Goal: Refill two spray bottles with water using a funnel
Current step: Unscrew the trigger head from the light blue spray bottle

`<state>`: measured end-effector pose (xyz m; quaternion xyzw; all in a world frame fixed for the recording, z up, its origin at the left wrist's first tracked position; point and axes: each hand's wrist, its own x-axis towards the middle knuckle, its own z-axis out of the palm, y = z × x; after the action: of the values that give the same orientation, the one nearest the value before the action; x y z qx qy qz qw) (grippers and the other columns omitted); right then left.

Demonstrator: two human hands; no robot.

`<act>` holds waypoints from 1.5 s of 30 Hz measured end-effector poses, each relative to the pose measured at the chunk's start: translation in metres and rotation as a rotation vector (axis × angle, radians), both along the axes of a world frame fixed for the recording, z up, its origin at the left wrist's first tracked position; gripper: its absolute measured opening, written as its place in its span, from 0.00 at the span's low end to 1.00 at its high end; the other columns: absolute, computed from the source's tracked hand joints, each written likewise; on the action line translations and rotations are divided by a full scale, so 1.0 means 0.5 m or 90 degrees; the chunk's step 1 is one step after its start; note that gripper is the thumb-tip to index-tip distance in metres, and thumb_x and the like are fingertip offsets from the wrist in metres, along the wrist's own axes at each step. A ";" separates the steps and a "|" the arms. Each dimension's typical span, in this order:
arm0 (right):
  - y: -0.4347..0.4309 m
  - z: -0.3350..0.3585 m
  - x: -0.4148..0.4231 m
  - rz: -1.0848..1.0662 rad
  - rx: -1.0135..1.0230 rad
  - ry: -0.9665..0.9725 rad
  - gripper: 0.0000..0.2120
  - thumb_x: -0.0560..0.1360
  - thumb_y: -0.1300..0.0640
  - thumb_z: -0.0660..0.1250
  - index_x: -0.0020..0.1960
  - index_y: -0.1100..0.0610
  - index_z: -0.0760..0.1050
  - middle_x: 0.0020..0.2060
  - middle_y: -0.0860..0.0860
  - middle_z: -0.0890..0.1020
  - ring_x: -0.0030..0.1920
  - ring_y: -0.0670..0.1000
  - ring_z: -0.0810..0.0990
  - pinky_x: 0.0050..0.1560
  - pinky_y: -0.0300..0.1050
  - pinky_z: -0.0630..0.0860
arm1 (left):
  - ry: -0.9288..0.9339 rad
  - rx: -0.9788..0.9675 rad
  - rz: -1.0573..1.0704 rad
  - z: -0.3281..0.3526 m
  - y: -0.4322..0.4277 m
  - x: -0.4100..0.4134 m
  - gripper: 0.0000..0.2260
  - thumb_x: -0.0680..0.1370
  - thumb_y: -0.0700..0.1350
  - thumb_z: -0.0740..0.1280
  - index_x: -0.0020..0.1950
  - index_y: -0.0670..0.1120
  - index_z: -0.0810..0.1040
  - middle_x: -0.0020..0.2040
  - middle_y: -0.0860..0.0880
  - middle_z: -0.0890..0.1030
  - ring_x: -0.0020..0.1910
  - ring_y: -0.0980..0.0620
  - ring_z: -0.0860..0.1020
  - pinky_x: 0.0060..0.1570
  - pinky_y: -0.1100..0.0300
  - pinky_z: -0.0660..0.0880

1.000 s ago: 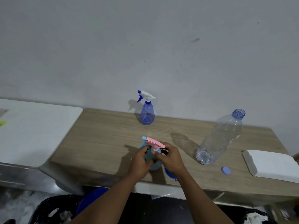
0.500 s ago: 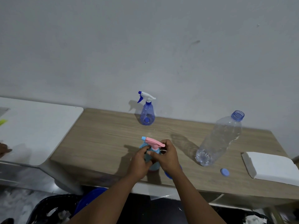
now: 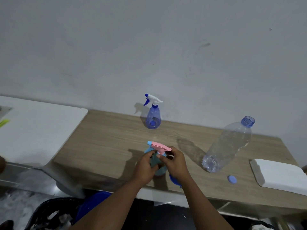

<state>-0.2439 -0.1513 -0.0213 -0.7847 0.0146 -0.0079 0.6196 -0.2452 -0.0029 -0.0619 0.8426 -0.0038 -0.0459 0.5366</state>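
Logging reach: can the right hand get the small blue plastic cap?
Probably yes: bare wooden table lies between the small blue cap and the right hand, gripping the pink-topped spray bottle.

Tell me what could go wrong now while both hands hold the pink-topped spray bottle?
1. The uncapped water bottle stands close to the right hand on the spray bottle; a bump might tip it.
2. The blue funnel, half hidden under the right wrist, lies near the table edge and might be pushed off.
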 end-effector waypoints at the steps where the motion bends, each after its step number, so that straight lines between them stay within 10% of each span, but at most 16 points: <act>1: -0.006 -0.001 -0.001 0.018 0.002 0.009 0.12 0.73 0.58 0.74 0.56 0.51 0.82 0.49 0.47 0.86 0.52 0.47 0.84 0.57 0.56 0.80 | -0.004 -0.007 0.001 0.001 0.000 0.000 0.22 0.72 0.39 0.73 0.61 0.59 0.75 0.54 0.60 0.80 0.54 0.64 0.78 0.51 0.66 0.76; 7: 0.018 -0.001 -0.009 -0.036 0.010 -0.008 0.17 0.67 0.53 0.78 0.54 0.52 0.79 0.48 0.47 0.84 0.49 0.49 0.83 0.53 0.54 0.81 | -0.010 0.021 -0.004 -0.011 0.002 0.004 0.25 0.70 0.40 0.73 0.64 0.56 0.74 0.58 0.57 0.80 0.56 0.60 0.79 0.55 0.53 0.79; 23: 0.005 -0.001 -0.010 -0.015 -0.031 0.002 0.11 0.75 0.57 0.72 0.57 0.52 0.82 0.50 0.45 0.86 0.53 0.44 0.83 0.57 0.53 0.80 | -0.021 0.002 0.001 -0.003 0.002 0.001 0.24 0.72 0.40 0.73 0.66 0.54 0.75 0.57 0.58 0.80 0.56 0.60 0.78 0.51 0.65 0.77; 32: 0.015 0.013 -0.008 -0.056 -0.009 -0.020 0.09 0.74 0.52 0.73 0.53 0.51 0.83 0.47 0.47 0.86 0.50 0.48 0.84 0.51 0.53 0.82 | -0.031 0.019 0.009 -0.005 0.001 0.001 0.25 0.70 0.39 0.72 0.65 0.54 0.75 0.58 0.56 0.80 0.58 0.57 0.78 0.56 0.55 0.78; 38: -0.002 0.116 0.032 -0.133 0.025 -0.128 0.05 0.76 0.56 0.73 0.50 0.56 0.82 0.42 0.48 0.84 0.43 0.43 0.80 0.43 0.32 0.75 | -0.023 -0.038 0.011 -0.009 0.000 0.004 0.23 0.68 0.47 0.76 0.59 0.61 0.76 0.54 0.60 0.81 0.55 0.60 0.79 0.54 0.54 0.79; 45: -0.098 0.234 0.111 -0.265 0.050 -0.138 0.12 0.74 0.53 0.74 0.52 0.58 0.76 0.40 0.49 0.80 0.38 0.44 0.77 0.40 0.34 0.74 | -0.049 -0.058 0.011 -0.013 0.002 0.004 0.25 0.68 0.47 0.78 0.63 0.55 0.77 0.58 0.59 0.80 0.57 0.64 0.77 0.57 0.53 0.78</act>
<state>-0.1882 -0.2003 0.0955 -0.7345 0.1097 -0.2187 0.6330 -0.2430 -0.0021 -0.0685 0.8182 -0.0197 -0.0085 0.5745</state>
